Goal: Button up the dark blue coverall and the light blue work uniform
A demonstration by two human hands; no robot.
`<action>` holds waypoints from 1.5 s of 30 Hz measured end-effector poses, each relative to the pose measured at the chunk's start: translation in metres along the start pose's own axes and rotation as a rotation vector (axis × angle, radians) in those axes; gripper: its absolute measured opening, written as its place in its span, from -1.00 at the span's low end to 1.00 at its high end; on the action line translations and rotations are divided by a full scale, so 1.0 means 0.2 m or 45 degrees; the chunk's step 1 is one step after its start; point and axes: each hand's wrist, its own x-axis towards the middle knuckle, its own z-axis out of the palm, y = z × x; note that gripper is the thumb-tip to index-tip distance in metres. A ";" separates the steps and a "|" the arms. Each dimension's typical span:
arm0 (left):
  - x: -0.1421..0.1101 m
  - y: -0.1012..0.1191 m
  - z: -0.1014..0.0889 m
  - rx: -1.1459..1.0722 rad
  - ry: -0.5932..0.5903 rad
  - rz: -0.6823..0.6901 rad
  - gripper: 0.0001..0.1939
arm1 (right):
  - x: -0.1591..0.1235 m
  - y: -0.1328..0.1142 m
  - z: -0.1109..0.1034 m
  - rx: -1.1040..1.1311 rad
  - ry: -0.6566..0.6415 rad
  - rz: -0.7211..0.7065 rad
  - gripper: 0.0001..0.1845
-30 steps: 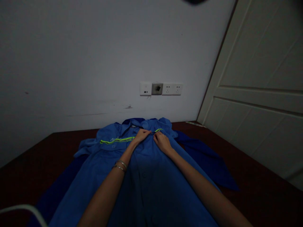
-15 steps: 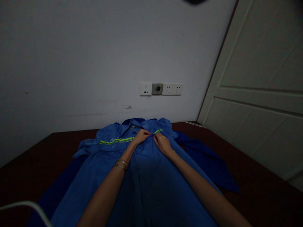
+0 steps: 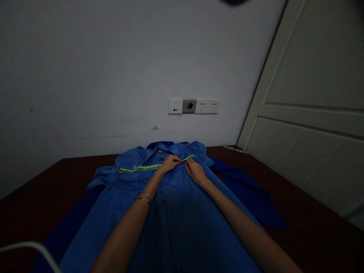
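A blue work shirt [image 3: 173, 212] with a yellow-green reflective stripe [image 3: 139, 168] lies front-up on a dark brown table [image 3: 307, 223], collar toward the wall. My left hand [image 3: 170, 163] and my right hand [image 3: 195, 171] meet at the shirt's front opening just below the collar. Both pinch the fabric edges there, fingers closed on the cloth. Two thin bracelets [image 3: 145, 198] sit on my left wrist.
A darker blue garment [image 3: 250, 197] lies under the shirt and spreads to the right. A row of wall sockets [image 3: 193, 106] sits above the table on the white wall. A white panelled door [image 3: 315, 113] stands at the right. A white cable [image 3: 34, 248] curves at the lower left.
Almost nothing has moved; both hands stay pinched at the shirt's front near the collar, with only slight finger shifts.
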 end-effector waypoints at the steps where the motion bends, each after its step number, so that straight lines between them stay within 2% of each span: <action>1: 0.00 0.00 0.00 -0.016 0.002 0.008 -0.80 | 0.00 0.00 0.00 0.003 0.000 -0.003 -0.67; 8: 0.00 -0.03 0.00 -0.126 -0.044 -0.006 -0.81 | 0.00 0.02 0.00 0.048 0.069 -0.115 -0.72; 20: 0.00 0.01 0.01 -0.010 -0.054 0.083 -0.85 | 0.00 0.05 0.01 0.150 0.095 -0.122 -0.74; 25: -0.02 0.02 0.03 0.063 -0.032 0.113 -0.87 | 0.05 0.11 -0.07 0.192 -0.037 -0.147 -0.79; 27: -0.02 0.04 0.04 0.091 -0.018 0.129 -0.87 | 0.08 0.14 -0.11 0.235 -0.064 -0.060 -0.80; 29: -0.03 0.06 0.04 0.147 -0.017 0.158 -0.88 | 0.10 0.16 -0.13 0.343 -0.036 0.112 -0.74; 32: -0.03 0.09 0.03 0.288 -0.033 0.213 -0.87 | 0.12 0.15 -0.12 0.620 -0.094 0.372 -0.60; 34: -0.03 0.11 0.02 0.395 -0.053 0.257 -0.86 | 0.13 0.12 -0.08 0.783 -0.176 0.473 -0.59; 39: -0.04 0.14 0.01 0.565 -0.077 0.380 -0.83 | 0.12 0.09 -0.02 0.987 -0.232 0.553 -0.62; 45: -0.05 0.14 0.02 0.679 -0.078 0.399 -0.81 | 0.13 0.07 -0.03 1.069 -0.253 0.621 -0.62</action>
